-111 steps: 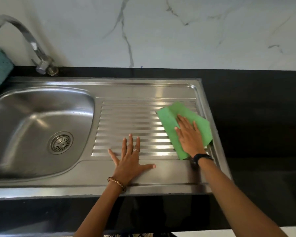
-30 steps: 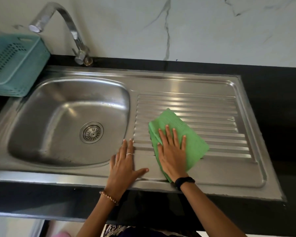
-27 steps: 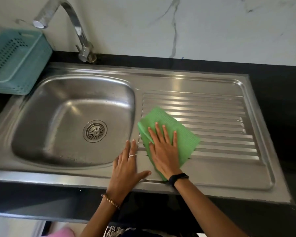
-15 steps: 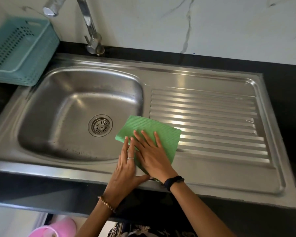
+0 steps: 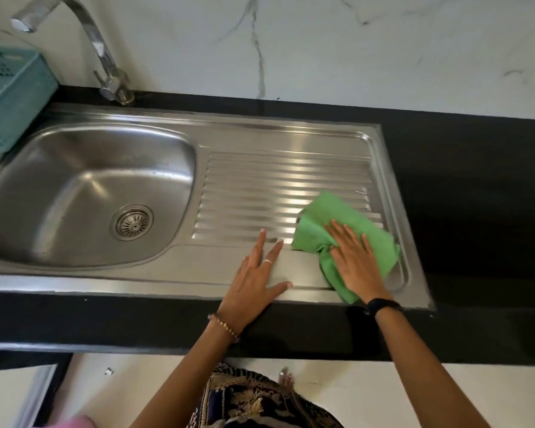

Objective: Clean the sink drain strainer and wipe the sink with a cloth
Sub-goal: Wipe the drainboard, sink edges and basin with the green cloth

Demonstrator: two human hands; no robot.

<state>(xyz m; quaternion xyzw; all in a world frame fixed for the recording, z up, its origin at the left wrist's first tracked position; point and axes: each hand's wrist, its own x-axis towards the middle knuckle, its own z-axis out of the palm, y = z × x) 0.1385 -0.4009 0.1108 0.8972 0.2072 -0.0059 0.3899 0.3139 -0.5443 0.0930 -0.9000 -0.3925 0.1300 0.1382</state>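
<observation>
A green cloth (image 5: 331, 220) lies crumpled on the right end of the ribbed steel drainboard (image 5: 260, 186). My right hand (image 5: 355, 261) presses flat on the cloth, fingers spread, covering its near half. My left hand (image 5: 257, 279) rests flat on the smooth front strip of the drainboard, just left of the cloth, holding nothing. The round drain strainer (image 5: 132, 223) sits in the floor of the steel sink bowl (image 5: 74, 168) at the left, apart from both hands.
A curved steel tap (image 5: 102, 57) stands behind the bowl. A teal plastic basket (image 5: 10, 94) sits at the far left. Black countertop (image 5: 476, 196) surrounds the sink, with a white marble wall behind. The floor shows below the counter's front edge.
My right hand has swept the cloth from the bowl's edge rightward to the drainboard's right end, and the cloth has bunched up. My left hand shifted right along the front strip.
</observation>
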